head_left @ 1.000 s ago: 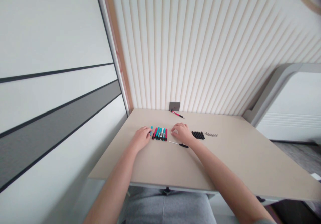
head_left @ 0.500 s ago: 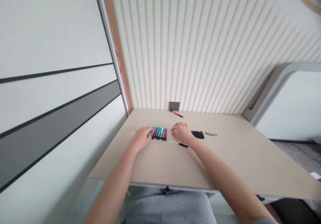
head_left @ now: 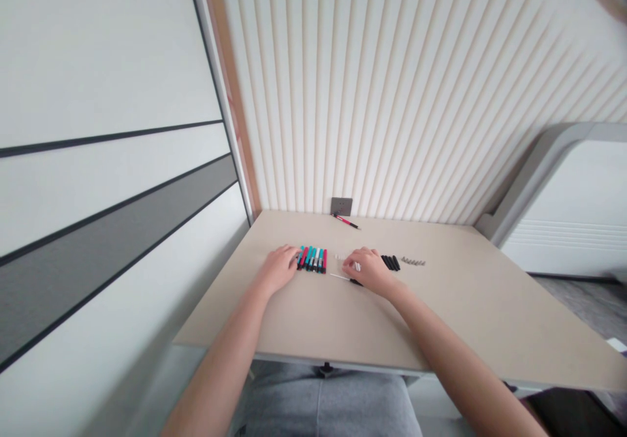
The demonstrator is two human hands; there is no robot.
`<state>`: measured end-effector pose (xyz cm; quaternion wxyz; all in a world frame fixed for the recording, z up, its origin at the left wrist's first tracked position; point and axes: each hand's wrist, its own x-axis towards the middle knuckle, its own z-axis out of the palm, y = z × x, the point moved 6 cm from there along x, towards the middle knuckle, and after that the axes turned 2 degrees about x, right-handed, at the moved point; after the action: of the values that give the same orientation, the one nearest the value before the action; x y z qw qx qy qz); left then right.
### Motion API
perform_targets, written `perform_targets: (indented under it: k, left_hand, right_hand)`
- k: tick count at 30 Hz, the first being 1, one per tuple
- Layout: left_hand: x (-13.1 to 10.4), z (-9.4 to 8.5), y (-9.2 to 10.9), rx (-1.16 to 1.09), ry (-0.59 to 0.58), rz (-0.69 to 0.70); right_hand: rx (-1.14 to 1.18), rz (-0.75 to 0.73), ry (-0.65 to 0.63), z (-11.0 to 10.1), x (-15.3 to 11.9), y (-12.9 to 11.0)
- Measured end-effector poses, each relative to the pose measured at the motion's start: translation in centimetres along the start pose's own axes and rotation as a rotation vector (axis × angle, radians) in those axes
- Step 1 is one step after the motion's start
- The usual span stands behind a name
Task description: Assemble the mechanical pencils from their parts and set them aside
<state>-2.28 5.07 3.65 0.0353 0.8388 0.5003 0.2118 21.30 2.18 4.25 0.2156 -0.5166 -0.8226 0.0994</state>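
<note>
A row of turquoise, pink and white pen barrels (head_left: 312, 260) with dark ends lies side by side on the table. At the row's left end rests my left hand (head_left: 280, 266), fingers loosely curved and apart, its tips by the outermost barrel. My right hand (head_left: 369, 270) arches over small white pieces (head_left: 358, 267), thumb and fingers apart around them; its palm side is hidden. More small pale pieces (head_left: 337, 257) lie between that hand and the barrels. Just below my right fingers is a thin white refill (head_left: 339, 276) with a black part, partly covered by the hand.
Black tubular grips (head_left: 390, 262) lie in a row right of my right hand, with small springs (head_left: 414, 262) beyond them. A red and black pen (head_left: 347, 221) lies near the wall, below a dark socket (head_left: 341, 206). The beige table (head_left: 313, 332) meets a ribbed wall.
My right hand has shifted right and slightly toward me, uncovering pale pieces beside the barrels and covering part of the black grips. My left hand stays by the barrels.
</note>
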Motion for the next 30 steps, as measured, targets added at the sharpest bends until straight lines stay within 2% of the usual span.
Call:
perform_targets:
  k: [5,9,11,13,16,19,24,30]
  left_hand:
    - [0.2,-0.5,0.3,-0.037,0.083,-0.005]
    - [0.5,-0.9,1.5,-0.1,0.13,0.044]
    - [0.6,-1.0,2.3,-0.136,0.153,0.056]
    - [0.7,-1.0,3.1,-0.178,0.169,0.071]
    - [0.7,-0.5,4.7,-0.24,0.141,0.149]
    - [0.5,0.6,6.3,-0.29,0.062,0.226]
    - [0.5,2.1,7.6,-0.438,0.009,0.17]
    - [0.8,3.0,7.9,-0.354,0.041,0.134]
  right_hand:
    - [-0.003,-0.02,-0.046,0.3,-2.2,-0.3]
    - [0.056,-0.024,-0.025,0.7,-2.4,-0.7]
    - [0.142,-0.026,0.025,0.6,-2.2,-0.9]
    - [0.274,0.011,0.128,0.3,-1.9,-0.7]
    - [0.462,0.088,0.29,0.2,-1.7,-0.3]
    - [0.558,0.125,0.36,0.6,-1.4,-0.4]
    - [0.63,0.129,0.375,1.3,-1.0,-1.3]
    - [0.658,0.062,0.337,1.4,-1.0,-2.4]
